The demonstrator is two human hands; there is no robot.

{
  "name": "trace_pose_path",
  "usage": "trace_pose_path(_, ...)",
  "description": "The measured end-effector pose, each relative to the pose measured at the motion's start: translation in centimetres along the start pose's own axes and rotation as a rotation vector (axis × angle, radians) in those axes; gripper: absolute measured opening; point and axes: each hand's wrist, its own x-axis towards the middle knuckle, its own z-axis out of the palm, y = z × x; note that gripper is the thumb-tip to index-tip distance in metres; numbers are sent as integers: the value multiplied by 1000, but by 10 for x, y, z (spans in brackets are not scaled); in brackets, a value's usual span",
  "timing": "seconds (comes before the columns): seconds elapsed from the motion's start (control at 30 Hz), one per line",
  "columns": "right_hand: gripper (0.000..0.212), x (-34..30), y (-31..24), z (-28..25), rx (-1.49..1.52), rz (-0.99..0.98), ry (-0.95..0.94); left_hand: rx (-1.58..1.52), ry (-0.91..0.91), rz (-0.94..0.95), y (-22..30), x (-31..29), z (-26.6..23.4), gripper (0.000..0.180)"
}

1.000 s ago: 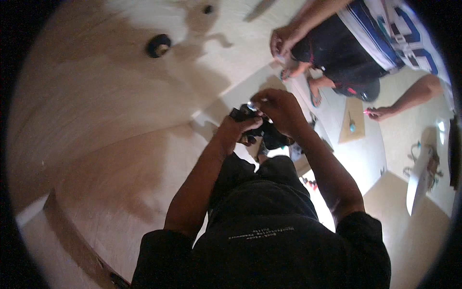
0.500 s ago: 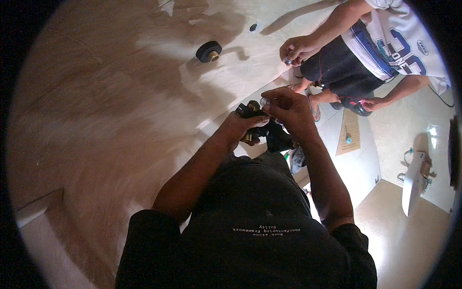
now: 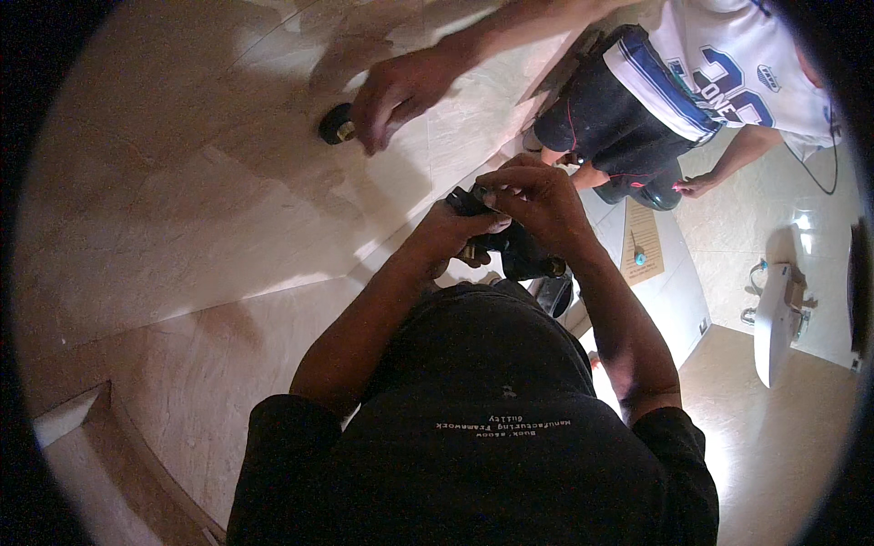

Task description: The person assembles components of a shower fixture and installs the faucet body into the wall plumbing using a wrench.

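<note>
My left hand point(image 3: 448, 238) is wrapped round a black faucet body with brass connections point(image 3: 526, 258), held in front of my waist. My right hand point(image 3: 544, 198) is closed, fingertips pinched at the faucet's upper end. Something small and pale shows between those fingertips; its kind is too blurred to tell. On the wall ahead sits a round black flange point(image 3: 335, 124) with a brass stub. Another person's hand point(image 3: 396, 98) reaches right beside that stub, partly covering it.
At the right, the other person in a white jersey point(image 3: 701, 82) and dark shorts stands close by. A brown printed sheet with a small blue item point(image 3: 641, 258) lies on a pale surface. Farther right, a white basin point(image 3: 776, 332) is fixed to the wall.
The other person's arm has stretched left to the wall stub. My right fingertips have shifted closer onto the faucet's upper end, and the clear round piece they held is now mostly hidden. My view has shifted.
</note>
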Motion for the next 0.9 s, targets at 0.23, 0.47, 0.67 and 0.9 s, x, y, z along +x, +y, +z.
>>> trace_pose_path(0.23, 27, -3, -28, -13, -24, -64, 5, 3, 42, 84, 17, -18, 14, 42)
trace_pose_path(0.47, 22, 10, -32, -15, -42, -30, -17, -16, 79, 93, 20, -21, 17, 42)
trace_pose_path(0.67, 24, 28, -35, -12, -161, 30, -122, -139, 66, 47, 19, -25, 21, 43)
trace_pose_path(0.9, 35, 80, -11, 38, 728, -258, -153, -220, 129, 42, -2, -20, 0, 54)
